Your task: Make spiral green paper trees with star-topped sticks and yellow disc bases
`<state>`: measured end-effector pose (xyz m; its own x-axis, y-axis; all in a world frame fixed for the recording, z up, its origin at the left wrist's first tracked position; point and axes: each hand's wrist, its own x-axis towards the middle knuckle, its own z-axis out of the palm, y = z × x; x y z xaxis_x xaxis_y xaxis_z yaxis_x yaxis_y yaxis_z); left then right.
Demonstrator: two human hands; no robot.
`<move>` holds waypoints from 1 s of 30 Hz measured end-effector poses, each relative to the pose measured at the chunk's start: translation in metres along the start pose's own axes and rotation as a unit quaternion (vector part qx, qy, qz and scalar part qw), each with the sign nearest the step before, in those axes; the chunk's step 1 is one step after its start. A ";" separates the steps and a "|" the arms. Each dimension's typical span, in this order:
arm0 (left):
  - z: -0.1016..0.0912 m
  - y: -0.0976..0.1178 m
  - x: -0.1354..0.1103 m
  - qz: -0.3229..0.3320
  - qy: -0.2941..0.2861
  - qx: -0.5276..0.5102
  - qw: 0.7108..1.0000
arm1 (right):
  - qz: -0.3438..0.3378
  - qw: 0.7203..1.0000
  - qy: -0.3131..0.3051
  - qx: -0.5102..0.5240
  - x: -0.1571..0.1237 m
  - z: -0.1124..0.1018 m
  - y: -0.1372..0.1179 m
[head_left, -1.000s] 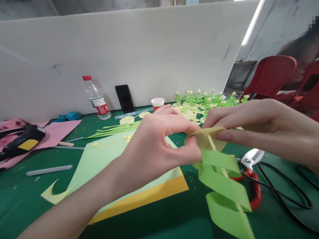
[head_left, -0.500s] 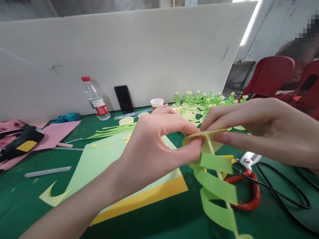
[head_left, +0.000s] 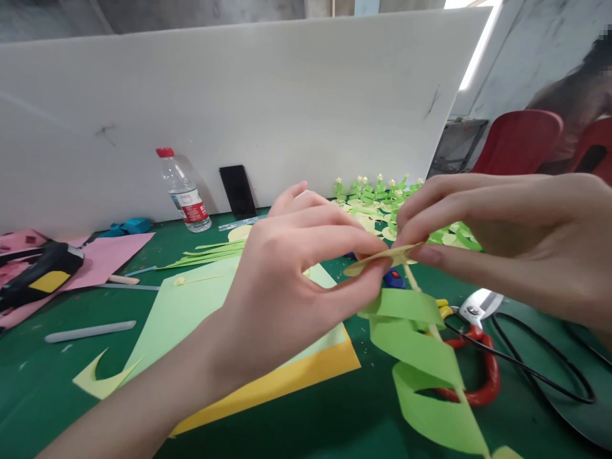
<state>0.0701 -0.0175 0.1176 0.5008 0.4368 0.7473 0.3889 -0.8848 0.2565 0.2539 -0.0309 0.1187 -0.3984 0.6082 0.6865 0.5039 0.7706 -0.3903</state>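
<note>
My left hand (head_left: 291,280) and my right hand (head_left: 502,239) meet above the green table, both pinching a pale yellow paper disc (head_left: 377,259) from opposite sides. A thin pale stick (head_left: 414,280) runs down from the disc. A light green paper spiral (head_left: 421,357) winds round the stick and hangs toward the lower right. The fingers of both hands are closed on the disc's edge.
Light green and yellow sheets (head_left: 201,312) lie under my left arm. Red-handled scissors (head_left: 473,357) and a black cable (head_left: 549,376) lie at the right. A water bottle (head_left: 184,191), a black phone (head_left: 238,190), a glue gun (head_left: 33,274) and several finished green paper plants (head_left: 377,191) stand farther back. Red chairs (head_left: 521,140) are right.
Both hands have lifted the disc slightly and tipped it flatter, edge-on to me. The green spiral swung a little beneath. My left hand now hides the paper cup behind it.
</note>
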 end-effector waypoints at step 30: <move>0.002 -0.002 -0.002 -0.035 0.011 -0.089 0.995 | -0.002 1.000 -0.006 0.021 0.000 0.001 0.003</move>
<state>0.0699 -0.0166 0.1140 0.4588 0.4971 0.7365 0.2792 -0.8676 0.4116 0.2545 -0.0281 0.1167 -0.4106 0.6068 0.6806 0.4688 0.7807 -0.4132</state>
